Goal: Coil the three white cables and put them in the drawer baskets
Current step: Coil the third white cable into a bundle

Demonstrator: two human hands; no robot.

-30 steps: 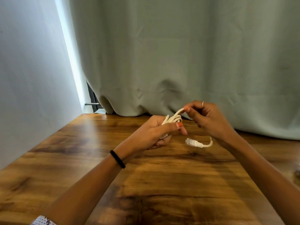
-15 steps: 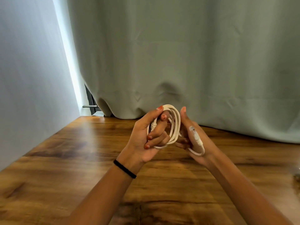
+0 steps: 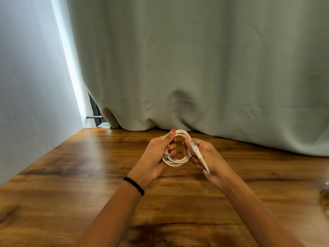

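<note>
The left hand point(image 3: 156, 154) grips a smooth white cable point(image 3: 175, 162) wound into a round coil, held above the glossy wooden table point(image 3: 89, 175). The right hand point(image 3: 204, 155) curls around the coil's other side, and the ribbed plug end point(image 3: 195, 148) lies across its palm. Behind hangs a soft, folded grey-green curtain point(image 3: 195, 68).

Part of the coiled white cable point(image 3: 175, 162) runs behind the curled fingers of the left hand point(image 3: 156, 155), so its left side cannot be followed. Its free end lies across the palm of the right hand point(image 3: 204, 155), and the small plug point(image 3: 193, 146) there is too small to tell its type. At the right edge a blurred greyish object point(image 3: 324, 190) on the brown wooden table point(image 3: 80, 175) is cut off. Behind the pale green curtain point(image 3: 195, 68), a dark metal frame point(image 3: 94, 113) shows only in a narrow gap. Both forearms leave the picture's bottom.
</note>
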